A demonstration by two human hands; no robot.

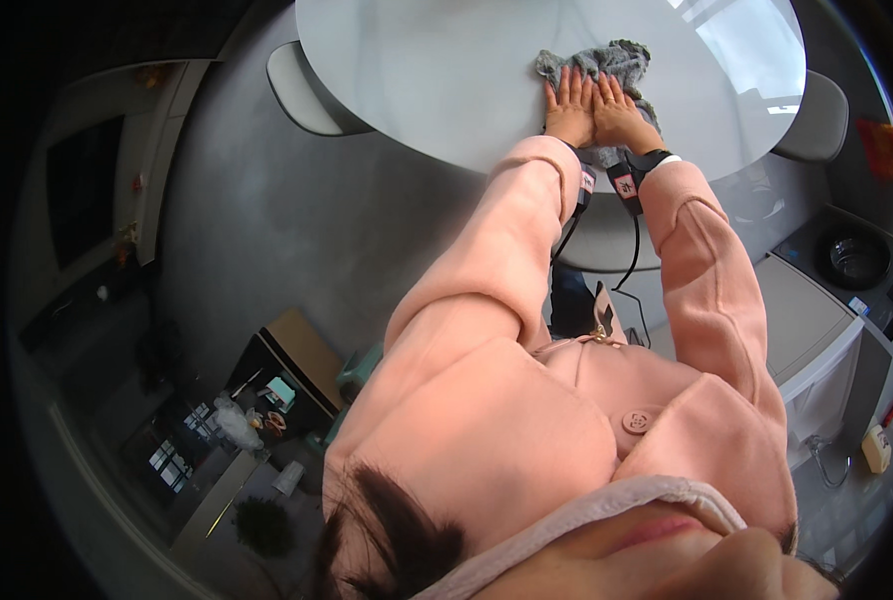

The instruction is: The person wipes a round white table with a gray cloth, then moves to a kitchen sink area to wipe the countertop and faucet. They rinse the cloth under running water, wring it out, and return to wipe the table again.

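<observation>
A crumpled grey cloth lies on a glossy white oval table. My left hand rests flat on the cloth, palm down, with its fingers spread and pointing away from me. Beside it, my right hand also presses flat on the cloth, with a ring on one finger. The hands are side by side, touching or nearly so at the thumbs. More of the cloth shows past the right hand and between the wrists. Both wrists carry black strapped devices with dark cables hanging down.
Chairs stand at the table's left, right and near side. A counter with a dark round bowl is at the right. Lower left, a dark surface holds a plastic bag and small items; a plant is nearby.
</observation>
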